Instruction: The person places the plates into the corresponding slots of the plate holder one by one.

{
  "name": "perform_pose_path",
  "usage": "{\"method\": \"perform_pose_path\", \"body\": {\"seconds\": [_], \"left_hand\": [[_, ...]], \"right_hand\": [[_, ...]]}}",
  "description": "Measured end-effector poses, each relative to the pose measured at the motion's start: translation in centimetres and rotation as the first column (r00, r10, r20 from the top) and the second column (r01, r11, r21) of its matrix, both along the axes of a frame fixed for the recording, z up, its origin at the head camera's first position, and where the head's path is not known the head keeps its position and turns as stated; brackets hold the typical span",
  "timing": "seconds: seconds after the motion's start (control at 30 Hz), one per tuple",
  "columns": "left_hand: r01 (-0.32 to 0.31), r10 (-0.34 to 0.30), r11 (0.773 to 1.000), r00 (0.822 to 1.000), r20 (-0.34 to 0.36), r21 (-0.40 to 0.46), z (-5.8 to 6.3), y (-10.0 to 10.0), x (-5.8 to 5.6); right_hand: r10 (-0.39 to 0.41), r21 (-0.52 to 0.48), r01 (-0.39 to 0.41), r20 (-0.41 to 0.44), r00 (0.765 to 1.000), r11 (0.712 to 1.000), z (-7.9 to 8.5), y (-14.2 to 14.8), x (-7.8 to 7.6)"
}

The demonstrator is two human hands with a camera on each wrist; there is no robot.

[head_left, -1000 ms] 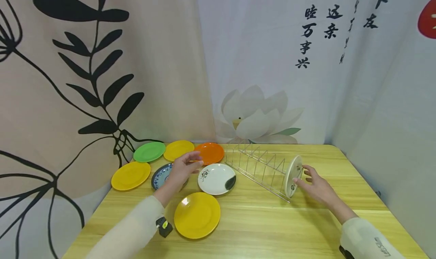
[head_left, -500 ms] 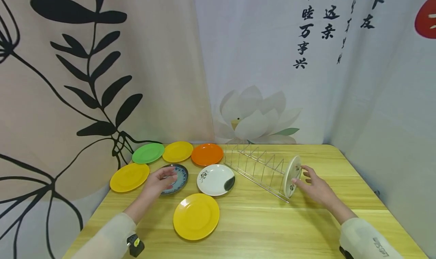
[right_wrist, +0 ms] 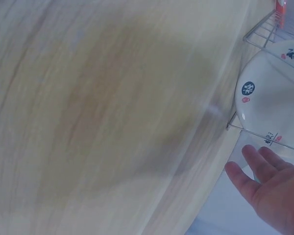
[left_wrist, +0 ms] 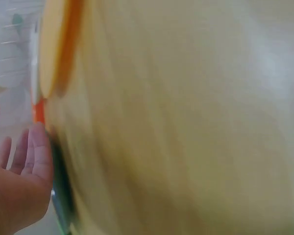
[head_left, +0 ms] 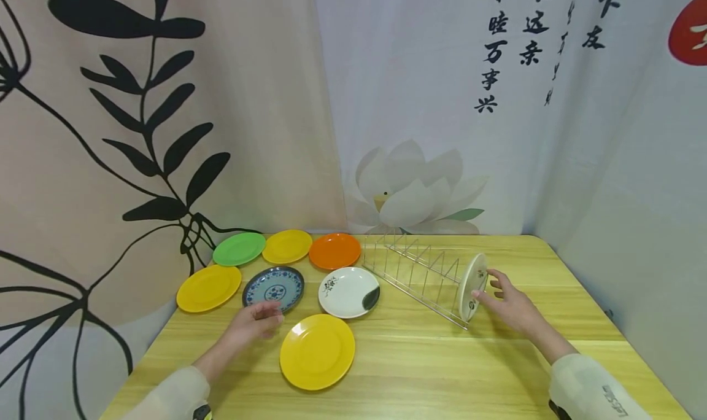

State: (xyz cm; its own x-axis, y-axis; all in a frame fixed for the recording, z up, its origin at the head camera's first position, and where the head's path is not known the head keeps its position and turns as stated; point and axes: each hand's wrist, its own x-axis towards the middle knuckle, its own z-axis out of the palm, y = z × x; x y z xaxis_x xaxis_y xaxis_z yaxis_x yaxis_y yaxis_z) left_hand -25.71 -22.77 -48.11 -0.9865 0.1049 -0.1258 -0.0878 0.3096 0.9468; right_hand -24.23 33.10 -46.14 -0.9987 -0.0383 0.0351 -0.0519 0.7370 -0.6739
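Observation:
In the head view my left hand [head_left: 255,323] hangs over the table with loosely bent fingers and nothing in them. It is just in front of a blue patterned plate [head_left: 274,288], whose near rim it partly overlaps. A yellow plate [head_left: 317,352] lies to its right. On the right, a white plate [head_left: 473,287] with small printed marks stands upright in the end of a wire dish rack [head_left: 420,279]. My right hand [head_left: 510,303] is beside that plate, fingers spread and loose in the right wrist view; whether the fingertips touch it, I cannot tell.
A white plate with a dark leaf patch [head_left: 349,292] lies left of the rack. Behind are an orange plate [head_left: 335,252], a yellow plate [head_left: 287,247] and a green plate [head_left: 240,249]. Another yellow plate [head_left: 208,289] lies far left. A printed curtain [head_left: 276,101] hangs behind the table.
My left hand has drawn back to the left and toward me, from over the blue plate to its near edge, uncovering most of it. The right hand and upright plate have stayed put.

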Motion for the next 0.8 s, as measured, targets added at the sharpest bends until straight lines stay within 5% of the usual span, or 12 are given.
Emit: {"method": "perform_pose_path", "body": {"seconds": [0.23,0.8], "left_hand": [[-0.013,0.014,1.000,0.997,0.082,-0.013,-1.4,0.0,0.7],[0.102,-0.103,0.995,0.992,0.069,0.020,-2.4,-0.1,1.2]], "right_hand": [[0.008,-0.007,-0.008,0.006,1.000,1.000,-0.1,0.0,-0.1],[0.011,-0.023,-0.010,0.015,1.000,1.000,-0.2,0.0,-0.2]]}}
